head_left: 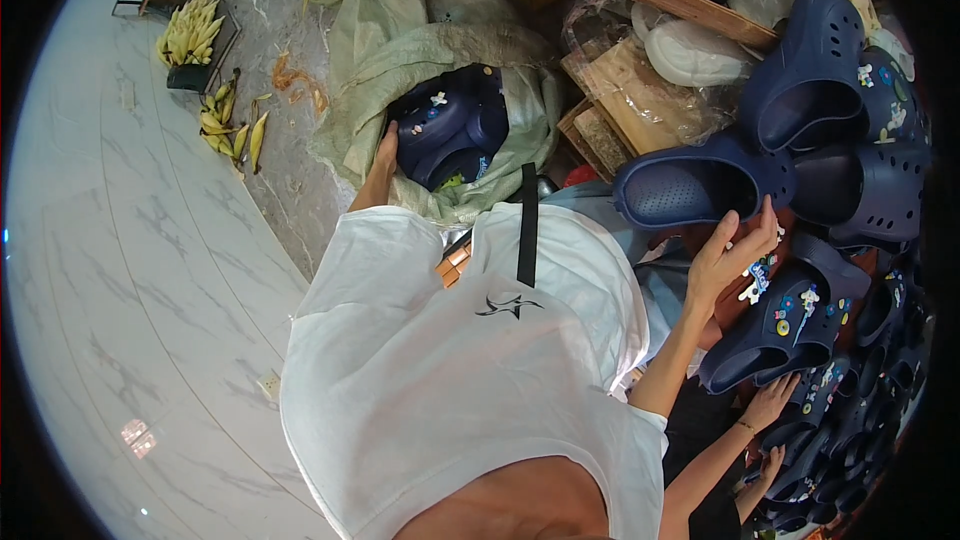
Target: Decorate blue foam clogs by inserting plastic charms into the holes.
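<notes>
A woven green sack (pixel 370 50) stands open-mouthed ahead of me with navy clogs (pixel 455 125) inside, some carrying small coloured charms. My left hand (pixel 388 148) reaches in at the sack's left rim, against the side of a clog; its fingers are mostly hidden. On the right, a navy clog (pixel 690 185) lies with its foot opening facing me. My right hand (pixel 735 255) is at that clog's near edge, thumb and fingers apart, fingertips touching or very close to it.
More navy clogs (pixel 815 65) are heaped along the right. Another person's hand (pixel 770 403) touches the heap at lower right. Wooden boards (pixel 640 90), plastic wrap and a white shoe-shaped item (pixel 695 50) lie beyond. Corn cobs (pixel 195 30) sit on the floor at far left.
</notes>
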Available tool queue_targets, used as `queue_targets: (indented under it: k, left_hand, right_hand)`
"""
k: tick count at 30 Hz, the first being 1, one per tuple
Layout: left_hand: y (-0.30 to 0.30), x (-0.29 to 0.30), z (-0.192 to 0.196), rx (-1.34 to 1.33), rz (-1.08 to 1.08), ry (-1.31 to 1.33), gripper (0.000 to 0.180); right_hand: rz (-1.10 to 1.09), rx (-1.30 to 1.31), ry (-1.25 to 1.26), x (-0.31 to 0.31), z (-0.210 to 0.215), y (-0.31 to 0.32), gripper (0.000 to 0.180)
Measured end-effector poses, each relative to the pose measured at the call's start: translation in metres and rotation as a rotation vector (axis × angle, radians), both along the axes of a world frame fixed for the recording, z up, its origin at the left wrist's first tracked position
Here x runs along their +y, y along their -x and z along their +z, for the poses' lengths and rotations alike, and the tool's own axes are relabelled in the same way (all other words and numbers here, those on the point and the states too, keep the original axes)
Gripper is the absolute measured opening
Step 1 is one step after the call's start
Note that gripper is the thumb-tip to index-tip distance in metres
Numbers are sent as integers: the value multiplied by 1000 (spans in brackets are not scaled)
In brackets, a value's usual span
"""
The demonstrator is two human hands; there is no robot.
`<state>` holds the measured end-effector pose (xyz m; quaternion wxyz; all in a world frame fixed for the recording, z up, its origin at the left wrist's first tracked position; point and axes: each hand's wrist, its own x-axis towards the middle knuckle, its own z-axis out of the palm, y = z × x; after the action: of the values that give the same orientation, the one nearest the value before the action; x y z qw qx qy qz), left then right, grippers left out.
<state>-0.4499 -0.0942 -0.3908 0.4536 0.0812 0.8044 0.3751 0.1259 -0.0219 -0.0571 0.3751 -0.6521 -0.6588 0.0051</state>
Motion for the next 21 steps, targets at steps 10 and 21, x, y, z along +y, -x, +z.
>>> queue_targets:
  k: [10,21]
  left_hand:
    - [-45,27,84,-112,4,36,45]
    - [-109,50,239,-960,-158,-625,51]
  right_hand:
    - [10,21,18,-1,4,-2,48]
    - [18,172,25,0,2,-3,51]
